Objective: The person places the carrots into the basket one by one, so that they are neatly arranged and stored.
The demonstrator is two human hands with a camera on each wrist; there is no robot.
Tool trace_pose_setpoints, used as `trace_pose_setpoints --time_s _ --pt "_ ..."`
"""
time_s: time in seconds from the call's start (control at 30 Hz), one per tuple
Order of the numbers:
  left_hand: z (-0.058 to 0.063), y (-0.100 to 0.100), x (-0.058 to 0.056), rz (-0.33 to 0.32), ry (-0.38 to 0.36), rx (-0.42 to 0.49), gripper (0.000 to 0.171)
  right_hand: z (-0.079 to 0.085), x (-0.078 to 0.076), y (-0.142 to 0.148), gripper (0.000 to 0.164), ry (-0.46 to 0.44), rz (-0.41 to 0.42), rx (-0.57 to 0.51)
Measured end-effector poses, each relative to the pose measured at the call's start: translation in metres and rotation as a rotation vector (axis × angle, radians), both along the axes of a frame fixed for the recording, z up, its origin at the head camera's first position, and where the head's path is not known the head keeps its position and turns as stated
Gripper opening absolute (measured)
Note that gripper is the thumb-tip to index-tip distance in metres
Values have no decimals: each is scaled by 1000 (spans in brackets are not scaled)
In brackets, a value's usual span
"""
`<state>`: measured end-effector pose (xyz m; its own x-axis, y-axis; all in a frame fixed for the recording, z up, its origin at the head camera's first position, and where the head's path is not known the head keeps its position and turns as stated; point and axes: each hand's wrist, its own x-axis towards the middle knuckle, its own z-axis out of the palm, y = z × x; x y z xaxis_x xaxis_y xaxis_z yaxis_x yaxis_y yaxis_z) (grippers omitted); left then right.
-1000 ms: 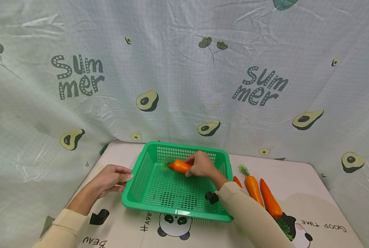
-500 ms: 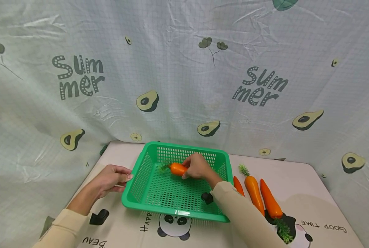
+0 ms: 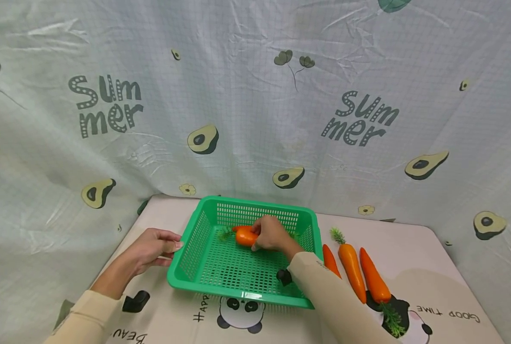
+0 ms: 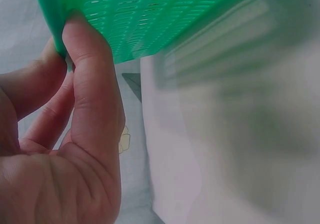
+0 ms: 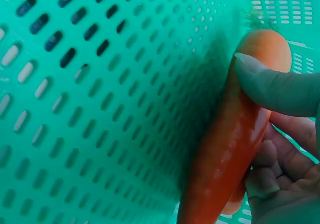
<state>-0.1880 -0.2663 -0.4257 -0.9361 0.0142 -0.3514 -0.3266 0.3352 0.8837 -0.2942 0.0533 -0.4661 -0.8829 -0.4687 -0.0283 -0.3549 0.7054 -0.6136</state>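
Note:
My left hand [image 3: 154, 251] pinches the left rim of a green perforated plastic basket [image 3: 244, 295]; the left wrist view shows a thumb and fingers on either side of that rim [image 4: 50, 19]. Inside the basket, near its back wall, my right hand [image 3: 272, 234] grips an orange carrot [image 3: 244, 237] lying low over the basket floor. Seen from the right wrist, the thumb crosses the thick end of this carrot [image 5: 215, 159], which has a feathery green top. A second carrot [image 3: 237, 228] lies behind it, mostly hidden by the held one and the hand.
Three more carrots, a partly hidden one [image 3: 330, 260], a middle one [image 3: 352, 272] and a right one [image 3: 376, 279], lie on the printed tablecloth [image 3: 414, 258] to the basket's right. A patterned curtain [image 3: 247, 95] rises behind the table.
My right hand has shifted slightly left and towards me with the carrot, and the second carrot shows behind it. The left hand keeps its hold on the rim.

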Motion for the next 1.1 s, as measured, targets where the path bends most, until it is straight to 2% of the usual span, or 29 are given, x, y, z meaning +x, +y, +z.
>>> trace_pose_setpoints --time_s 0.33,0.6,0.77,0.93,1.1 --pt "0 1 0 -8 2 4 39 2 3 0 38 23 13 45" --pt "1 1 0 -7 -1 0 41 4 4 3 34 29 -21 -38" --pt "0 2 0 -4 -6 -7 42 14 9 11 25 -9 -94 -159" --pt "1 2 0 -13 -8 -10 43 32 13 25 14 -101 -204 -280" --pt "1 1 0 -22 -2 -13 43 48 16 45 11 -163 -288 -348"
